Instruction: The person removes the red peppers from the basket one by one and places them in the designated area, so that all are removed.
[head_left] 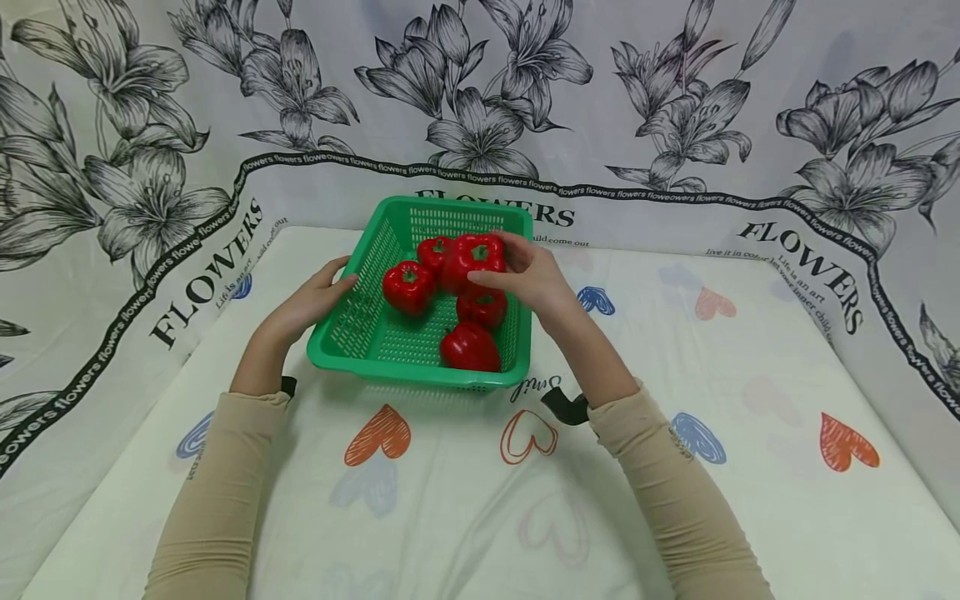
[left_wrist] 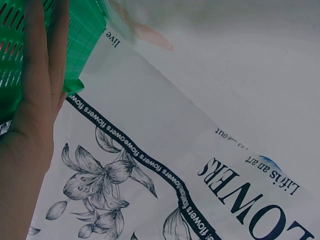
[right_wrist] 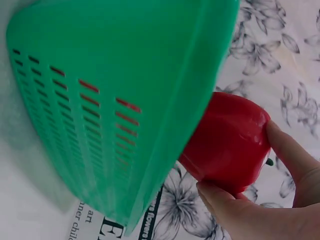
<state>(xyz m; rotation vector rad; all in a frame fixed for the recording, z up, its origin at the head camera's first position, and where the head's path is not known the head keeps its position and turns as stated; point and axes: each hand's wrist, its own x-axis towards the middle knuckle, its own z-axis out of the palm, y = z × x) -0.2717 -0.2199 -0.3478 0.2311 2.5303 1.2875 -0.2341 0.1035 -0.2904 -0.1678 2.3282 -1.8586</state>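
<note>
A green plastic basket (head_left: 390,373) with slotted walls stands on the cloth-covered table. Several red bell peppers lie in it, among them one pepper (head_left: 408,287) at the left and another pepper (head_left: 470,347) by the front right corner. My right hand (head_left: 528,271) reaches over the right rim and grips a large red bell pepper (right_wrist: 230,142) between thumb and fingers, above the others. On the left, my left hand (head_left: 311,300) holds the basket's side wall, thumb at the rim. Its long fingers (left_wrist: 37,65) lie along the outside of the wall.
A white cloth (head_left: 450,492) printed with hearts covers the table. Behind and at both sides hangs a flower-printed cloth (head_left: 480,108) with a black lettered band. A black strap (head_left: 566,407) sits at the right wrist.
</note>
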